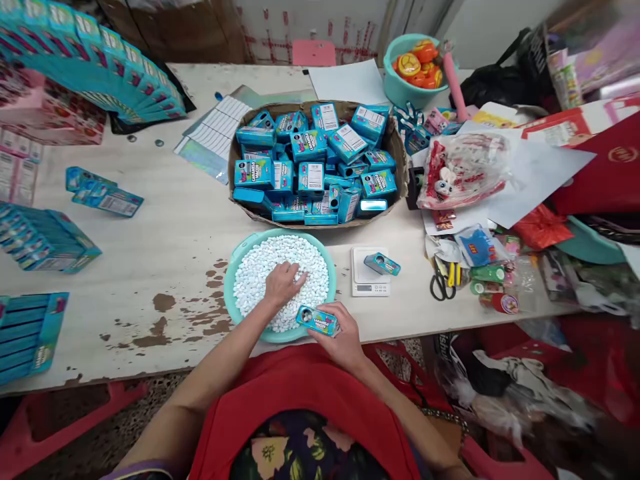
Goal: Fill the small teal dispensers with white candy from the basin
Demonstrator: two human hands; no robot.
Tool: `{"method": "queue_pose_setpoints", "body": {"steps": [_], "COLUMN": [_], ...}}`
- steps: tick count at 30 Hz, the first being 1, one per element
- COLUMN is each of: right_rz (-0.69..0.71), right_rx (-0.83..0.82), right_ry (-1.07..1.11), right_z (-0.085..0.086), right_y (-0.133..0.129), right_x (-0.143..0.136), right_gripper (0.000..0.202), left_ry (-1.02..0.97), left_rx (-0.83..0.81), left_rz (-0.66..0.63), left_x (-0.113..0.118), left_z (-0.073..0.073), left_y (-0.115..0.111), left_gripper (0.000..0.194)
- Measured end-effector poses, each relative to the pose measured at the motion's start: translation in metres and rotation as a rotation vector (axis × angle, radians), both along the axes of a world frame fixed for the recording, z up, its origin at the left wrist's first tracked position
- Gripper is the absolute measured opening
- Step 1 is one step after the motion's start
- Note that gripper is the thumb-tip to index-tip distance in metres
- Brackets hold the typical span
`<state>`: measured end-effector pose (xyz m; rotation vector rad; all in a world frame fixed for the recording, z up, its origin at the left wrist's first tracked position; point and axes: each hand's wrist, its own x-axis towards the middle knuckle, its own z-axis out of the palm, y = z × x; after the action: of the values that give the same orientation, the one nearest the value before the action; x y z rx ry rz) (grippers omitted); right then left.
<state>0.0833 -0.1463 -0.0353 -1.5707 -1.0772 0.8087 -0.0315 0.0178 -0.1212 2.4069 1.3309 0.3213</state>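
at lower centre, the box point(317, 321) is held by the right hand point(344, 331), below and right of the left hand point(284, 285). whether pellets point(257, 270) are gripped by the left cannot be told.

The left hand point(283, 285) appears partly buried, at the fingertips, in white pieces point(255, 273), as a blue box point(316, 321) in the right hand point(346, 335) hides part of a green bowl point(229, 287). A scale's display point(367, 289) is illegibly small; the left edge crops a blue carton point(50, 333); upper-right packaging point(595, 40) blurs.
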Motion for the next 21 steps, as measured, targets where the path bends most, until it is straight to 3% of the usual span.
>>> {"method": "queue_pose_setpoints", "body": {"steps": [3,5,8,11,13,15,21], "right_rz": [-0.021,-0.026,-0.017,0.030,0.078,0.122,0.150], "right_rx": [-0.006,-0.005,-0.013,-0.006,0.005,0.011,-0.002], "right_ry": [-0.018,-0.047,-0.101,-0.144,-0.166,-0.181,-0.204], "right_z": [0.000,0.002,0.003,0.002,0.001,0.002,0.008], "right_y": [0.006,0.014,0.027,0.043,0.052,0.059,0.069], "right_x": [0.005,0.009,0.011,0.005,-0.003,-0.011,-0.021], "right_gripper": [0.033,0.032,0.030,0.029,0.028,0.028,0.028], "left_ry": [-0.262,-0.498,-0.915,-1.287,-1.452,-1.539,-1.519], "left_rx": [-0.142,-0.339,-0.714,-0.905,-0.906,-0.854,-0.701], "left_rz": [0.215,0.416,0.625,0.573,0.518,0.518,0.549], "left_x": [0.002,0.003,0.001,-0.001,-0.001,0.000,-0.003], "left_z": [0.002,0.015,0.052,0.093,0.110,0.118,0.116], "left_y": [0.007,0.010,0.008,-0.002,-0.009,-0.013,-0.015], "left_gripper": [0.020,0.021,0.025,0.020,0.018,0.017,0.024]}}
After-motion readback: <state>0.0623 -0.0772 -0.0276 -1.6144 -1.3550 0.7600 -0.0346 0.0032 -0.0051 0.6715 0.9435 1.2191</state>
